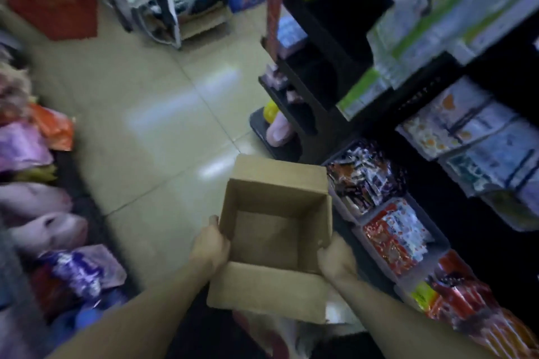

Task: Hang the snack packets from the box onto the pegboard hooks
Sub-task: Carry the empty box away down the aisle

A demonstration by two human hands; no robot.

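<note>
Here, one open cardboard box (274, 230) is held up between two hands: the left hand (209, 248) grasps its left wall, the right hand (335, 262) grasps its right wall. No packet shows inside the box. Just right of it, three bins of snack packets (393, 233) sit on the dark shelving (329, 73). At the left edge more packets (78, 268) lie blurred, too smeared to count. Beyond stretches the tiled floor (151, 102).

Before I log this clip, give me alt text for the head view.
Both hands, left hand and right hand, hold an open cardboard box that looks empty, above a tiled shop floor. Snack packets fill shelves at right; the picture is blurred.
</note>
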